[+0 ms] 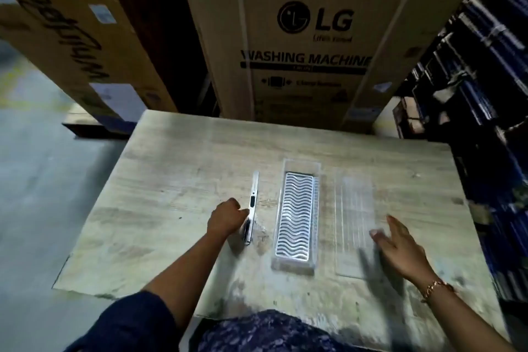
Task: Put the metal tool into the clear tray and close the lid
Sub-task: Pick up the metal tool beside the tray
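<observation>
A long, thin metal tool (253, 197) lies lengthwise on the wooden table, left of the clear tray (300, 163). My left hand (227, 216) is curled against the tool's near half, fingers touching its left edge and gripping it. The tray stands open, with a wavy silver insert (295, 217) inside it. Its clear lid (355, 208) lies flat on the table just right of the tray. My right hand (398, 243) hovers with fingers spread at the lid's near right corner, blurred, holding nothing.
The pale wooden table (171, 180) has its left edge over a grey floor (37, 180). Big cardboard boxes (308, 37) stand right behind the table. Dark shelving with stacked goods (491, 94) runs along the right side.
</observation>
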